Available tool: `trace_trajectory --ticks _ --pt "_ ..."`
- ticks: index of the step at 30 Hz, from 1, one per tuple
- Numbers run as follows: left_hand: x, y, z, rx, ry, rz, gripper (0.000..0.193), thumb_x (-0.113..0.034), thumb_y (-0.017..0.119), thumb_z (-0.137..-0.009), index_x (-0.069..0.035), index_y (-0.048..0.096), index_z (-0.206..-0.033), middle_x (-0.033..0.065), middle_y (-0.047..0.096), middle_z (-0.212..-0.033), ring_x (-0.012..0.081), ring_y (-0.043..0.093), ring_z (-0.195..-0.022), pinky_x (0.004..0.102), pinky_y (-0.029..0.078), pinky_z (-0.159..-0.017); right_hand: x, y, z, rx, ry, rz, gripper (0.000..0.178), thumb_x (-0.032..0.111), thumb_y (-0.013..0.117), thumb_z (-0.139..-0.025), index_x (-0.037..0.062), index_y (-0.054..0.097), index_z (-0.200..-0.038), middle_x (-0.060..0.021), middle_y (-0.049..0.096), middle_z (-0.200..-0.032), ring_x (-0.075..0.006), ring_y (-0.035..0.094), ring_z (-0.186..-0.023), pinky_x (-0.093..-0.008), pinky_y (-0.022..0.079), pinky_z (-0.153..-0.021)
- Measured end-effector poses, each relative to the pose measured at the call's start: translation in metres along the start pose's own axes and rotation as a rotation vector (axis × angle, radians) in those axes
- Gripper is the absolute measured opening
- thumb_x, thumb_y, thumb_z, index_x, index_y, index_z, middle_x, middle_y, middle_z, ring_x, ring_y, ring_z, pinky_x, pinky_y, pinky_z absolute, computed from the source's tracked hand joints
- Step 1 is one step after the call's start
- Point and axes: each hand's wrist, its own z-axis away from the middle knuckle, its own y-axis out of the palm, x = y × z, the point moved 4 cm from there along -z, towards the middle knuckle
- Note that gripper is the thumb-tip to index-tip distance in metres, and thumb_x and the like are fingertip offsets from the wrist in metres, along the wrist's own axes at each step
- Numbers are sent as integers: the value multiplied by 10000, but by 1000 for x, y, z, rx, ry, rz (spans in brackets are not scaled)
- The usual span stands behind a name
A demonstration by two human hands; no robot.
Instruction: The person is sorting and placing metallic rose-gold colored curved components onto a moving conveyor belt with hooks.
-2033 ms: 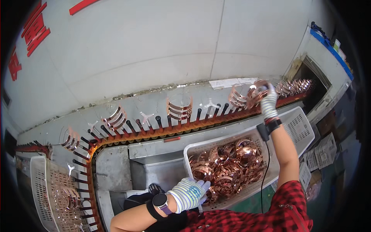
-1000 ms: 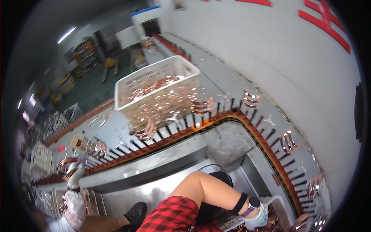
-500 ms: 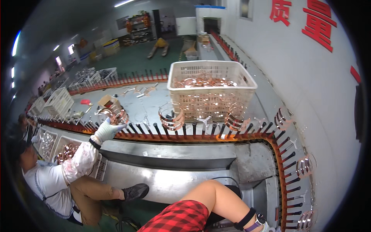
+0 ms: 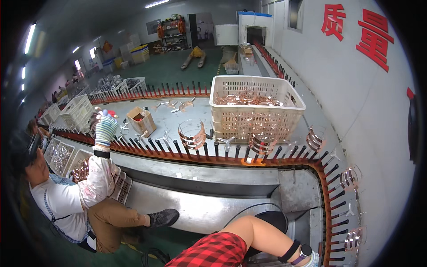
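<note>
At the lower right edge, my left hand (image 4: 315,260) shows only in part, in a striped glove; its fingers are hidden. A watch and a black strap circle that wrist, below a red and black checked sleeve. The hand is near the conveyor rail (image 4: 328,229), whose black upright pegs carry copper-coloured ring-shaped parts (image 4: 353,239) and silver three-armed pieces (image 4: 351,210). My right hand is out of view. To the left, a co-worker's striped gloved hand (image 4: 106,128) is raised above the rail, close to another shiny ring-shaped part.
A white plastic crate (image 4: 255,107) of copper-coloured parts stands behind the rail. A small cardboard box (image 4: 141,121) sits left of it. The co-worker (image 4: 66,196) sits at left beside crates of parts. A metal ledge (image 4: 195,178) runs before me; a wall rises at right.
The view has shifted, so the scene sits a little differently. The co-worker's gloved hand has moved left and up from the rail beside the cardboard box. My left arm keeps nearly the same pose.
</note>
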Motion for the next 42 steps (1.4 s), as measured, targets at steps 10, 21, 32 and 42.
trace_trajectory --ticks 10,21,32,42 --pt "-29 -18 19 -47 -1 50 443 -442 611 -830 -84 656 -1088 117 670 -1120 310 658 -1013 432 554 -844 33 -15 9 283 282 242 450 368 448 -981 -14 667 -892 -245 677 -913 -415 630 -904 -472 484 -805" --pt "-55 -10 29 -550 99 -7 302 -447 683 -682 -170 675 -804 45 669 -712 281 659 -621 433 519 -517 81 -20 15 484 244 401 358 326 480 -954 10 646 -931 -245 671 -923 -413 633 -908 -481 487 -811" --pt "-67 -30 61 -507 -63 33 326 -421 659 -727 -139 621 -886 29 633 -765 252 639 -675 392 491 -568 144 -39 -15 652 246 564 277 284 512 -927 35 626 -970 -244 665 -933 -412 637 -911 -489 490 -817" --pt "-57 27 13 -588 -192 226 396 -334 617 -821 -92 528 -1122 52 603 -1011 247 608 -891 368 466 -772 298 -111 -98 785 367 605 334 345 578 -890 31 627 -996 -244 661 -919 -428 633 -880 -483 498 -789"
